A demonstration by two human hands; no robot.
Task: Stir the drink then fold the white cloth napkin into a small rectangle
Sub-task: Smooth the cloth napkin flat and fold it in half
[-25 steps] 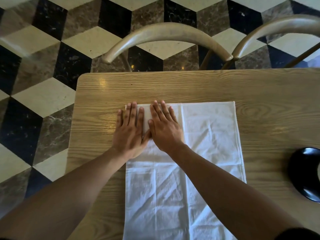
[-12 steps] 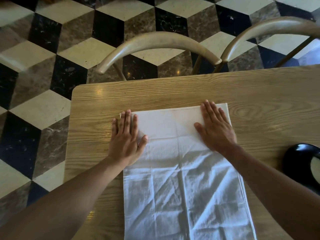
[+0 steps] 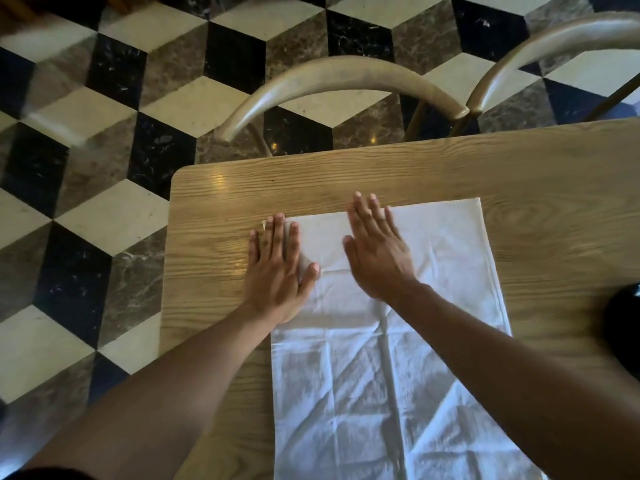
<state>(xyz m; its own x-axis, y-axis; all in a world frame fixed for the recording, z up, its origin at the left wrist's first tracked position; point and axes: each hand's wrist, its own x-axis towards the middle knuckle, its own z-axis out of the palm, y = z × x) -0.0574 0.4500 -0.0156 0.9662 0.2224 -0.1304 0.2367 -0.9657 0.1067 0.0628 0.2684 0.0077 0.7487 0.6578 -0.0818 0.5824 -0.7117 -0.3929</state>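
Observation:
A white cloth napkin [image 3: 446,258] lies flat on the wooden table [image 3: 346,178] as a long, creased rectangle that runs toward me. My left hand [image 3: 277,268] presses flat on its far left corner, fingers together, partly on the wood. My right hand [image 3: 377,251] lies flat on the far edge near the middle, fingers spread slightly. Neither hand grips the cloth. No drink is visible.
A black round object [image 3: 623,327] sits at the table's right edge, mostly cut off. Two curved wooden chair backs [image 3: 339,77] [image 3: 554,39] stand beyond the far table edge. The table's left edge drops to a chequered stone floor [image 3: 86,209].
My right hand slid right along the far edge to the right corner, then came back toward the middle. My left hand stayed pressed on the left corner. The view shifted left.

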